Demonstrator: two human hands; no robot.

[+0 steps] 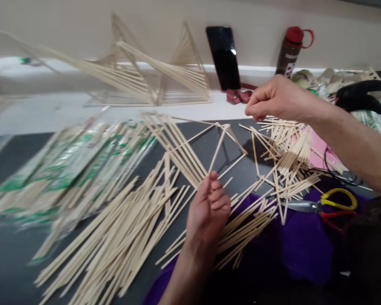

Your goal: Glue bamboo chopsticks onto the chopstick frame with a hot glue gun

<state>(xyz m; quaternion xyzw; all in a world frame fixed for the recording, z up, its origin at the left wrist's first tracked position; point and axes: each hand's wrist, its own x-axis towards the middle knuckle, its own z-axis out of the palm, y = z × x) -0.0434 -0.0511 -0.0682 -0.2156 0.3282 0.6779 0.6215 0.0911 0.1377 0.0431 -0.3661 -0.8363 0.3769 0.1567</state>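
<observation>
My left hand (pixel 209 207) is closed, its fingertips pinching a corner of a small frame of thin wooden sticks (pixel 186 156). The frame has a row of parallel sticks on one side and a triangular part on the other. Raised to the right, above the table, my right hand (pixel 271 101) is in a pinch; anything between its fingertips is too small to make out. Below that hand lies a pile of short sticks (pixel 288 156). Long loose sticks (pixel 120 237) fan out to the left of my left hand.
Plastic-wrapped stick bundles (pixel 73 173) cover the left side of the grey table (pixel 12 271). Larger stick structures (pixel 165 72) stand along the wall beside a phone (pixel 224 57) and a red-capped bottle (pixel 288 51). Scissors (pixel 320 206) with yellow and red handles lie on purple material (pixel 305 250).
</observation>
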